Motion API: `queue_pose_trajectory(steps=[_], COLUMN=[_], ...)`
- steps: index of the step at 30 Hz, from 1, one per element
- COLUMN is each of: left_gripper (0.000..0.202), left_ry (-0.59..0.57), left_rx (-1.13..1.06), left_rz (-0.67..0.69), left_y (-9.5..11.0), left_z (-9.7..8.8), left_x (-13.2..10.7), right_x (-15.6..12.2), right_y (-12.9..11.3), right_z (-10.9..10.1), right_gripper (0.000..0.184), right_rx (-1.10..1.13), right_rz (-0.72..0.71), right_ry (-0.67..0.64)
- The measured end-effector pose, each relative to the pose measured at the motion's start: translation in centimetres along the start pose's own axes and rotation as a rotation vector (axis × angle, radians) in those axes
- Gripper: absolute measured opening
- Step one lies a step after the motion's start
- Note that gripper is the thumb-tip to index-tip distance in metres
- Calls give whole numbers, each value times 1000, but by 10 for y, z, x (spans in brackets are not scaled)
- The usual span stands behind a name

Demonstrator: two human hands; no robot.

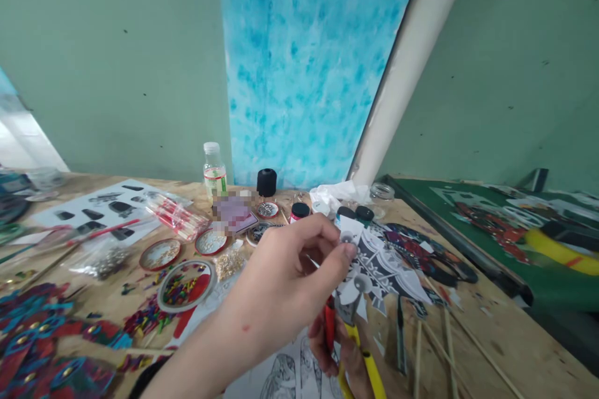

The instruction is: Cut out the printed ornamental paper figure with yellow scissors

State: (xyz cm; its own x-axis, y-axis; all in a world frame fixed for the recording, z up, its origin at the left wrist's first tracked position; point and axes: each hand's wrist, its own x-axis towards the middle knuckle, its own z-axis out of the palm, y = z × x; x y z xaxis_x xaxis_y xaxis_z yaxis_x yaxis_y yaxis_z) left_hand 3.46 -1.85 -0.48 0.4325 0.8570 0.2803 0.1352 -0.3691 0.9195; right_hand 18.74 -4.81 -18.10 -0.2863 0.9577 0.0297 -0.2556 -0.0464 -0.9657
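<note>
My left hand (285, 280) reaches in from the lower left and pinches a black-and-white paper cutout (369, 268) between thumb and fingers. Below it, my right hand (334, 349) is mostly hidden behind the left. It grips a pair of pliers with red and yellow handles (362, 355). The tool's metal head meets the lower edge of the cutout. Under both hands lies a sheet with line drawings (285, 377).
On the plywood table (505, 336) lie round lids of beads and sequins (185, 283), a clear bottle (214, 171), small black-capped jars (299, 210), thin wooden sticks (449, 349) and colourful cutouts (37, 336). A green board (468, 218) with more pieces lies at right.
</note>
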Motion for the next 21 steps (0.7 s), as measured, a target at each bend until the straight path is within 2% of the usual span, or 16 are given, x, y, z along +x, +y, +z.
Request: queue_pose_trajectory(steps=[7, 12, 18, 21], left_gripper=[25, 22, 20, 21], left_ry=[12, 5, -3, -12], left_rx=[67, 173, 301, 304], left_rz=[32, 62, 84, 87], left_y=[0, -1, 2, 4], left_z=[-3, -4, -5, -5], left_x=[2, 2, 0, -1], right_x=[-2, -2, -12, -14], right_y=[0, 3, 6, 3], right_z=[2, 1, -5, -9], right_gripper=[74, 74, 55, 37], right_rx=[72, 57, -1, -14], right_rz=[60, 28, -47, -43], right_ry=[47, 50, 23, -11])
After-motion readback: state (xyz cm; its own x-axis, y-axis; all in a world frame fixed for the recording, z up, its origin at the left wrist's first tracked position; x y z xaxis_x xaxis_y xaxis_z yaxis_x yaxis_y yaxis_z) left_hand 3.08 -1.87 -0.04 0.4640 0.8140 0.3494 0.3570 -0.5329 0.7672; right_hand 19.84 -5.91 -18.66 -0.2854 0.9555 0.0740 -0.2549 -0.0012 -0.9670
